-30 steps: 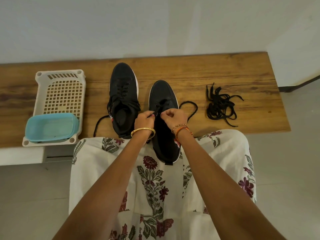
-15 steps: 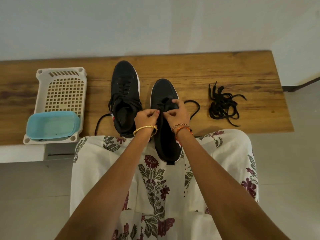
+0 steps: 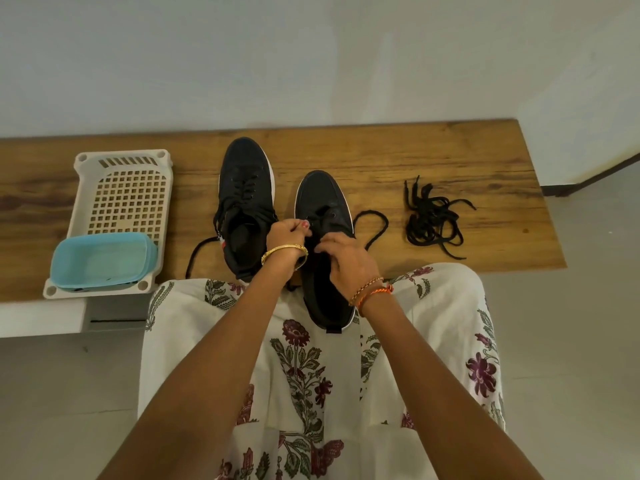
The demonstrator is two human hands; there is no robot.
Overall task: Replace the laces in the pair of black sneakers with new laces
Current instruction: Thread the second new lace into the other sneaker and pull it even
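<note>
Two black sneakers stand on the wooden bench. The left sneaker is laced, with one lace end trailing to its left. The right sneaker has its heel overhanging onto my lap. My left hand pinches a black lace at the shoe's left eyelets. My right hand lies over the tongue, fingers curled on the lace there. A loop of that black lace arcs out to the shoe's right. A loose pile of black laces lies further right.
A white perforated basket sits at the bench's left, with a light blue plastic tub in its near end. The wall runs close behind the bench. My floral white garment covers my lap below the bench edge.
My right hand has slid back from the front eyelets toward the tongue. My left hand has stayed at the left eyelets. The camera has shifted slightly.
</note>
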